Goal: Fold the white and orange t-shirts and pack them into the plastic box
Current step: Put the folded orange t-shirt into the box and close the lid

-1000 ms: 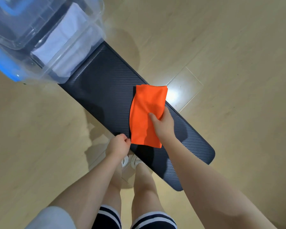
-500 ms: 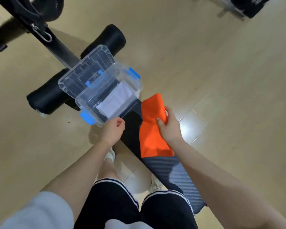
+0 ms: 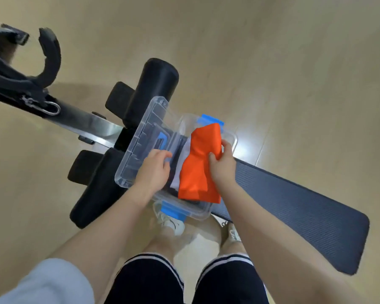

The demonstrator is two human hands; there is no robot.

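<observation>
Orange shirt [image 3: 198, 170], folded into a narrow bundle, held over the open box [image 3: 184, 212]. The fabric is light, soft and limp: it creases and bulges where pinched and would likely unfold if held by one edge only. A grip across the folded layers at mid-length, as here, looks the surest way to keep the folds together.

Right hand [image 3: 223, 170] is closed on the shirt's right edge, thumb on top, fingers hidden beneath; the bundle extends left of the hand and both ways along the box, its near end overhanging the front wall. Left hand [image 3: 154, 170] lies palm down, fingers loosely extended, at the junction of lid [image 3: 140, 137] and box; whether it presses or grips anything cannot be told.

White shirt [image 3: 183, 156] lies inside the box, partly visible just left of the orange one. The box rests on a bench [image 3: 294, 207].
</observation>
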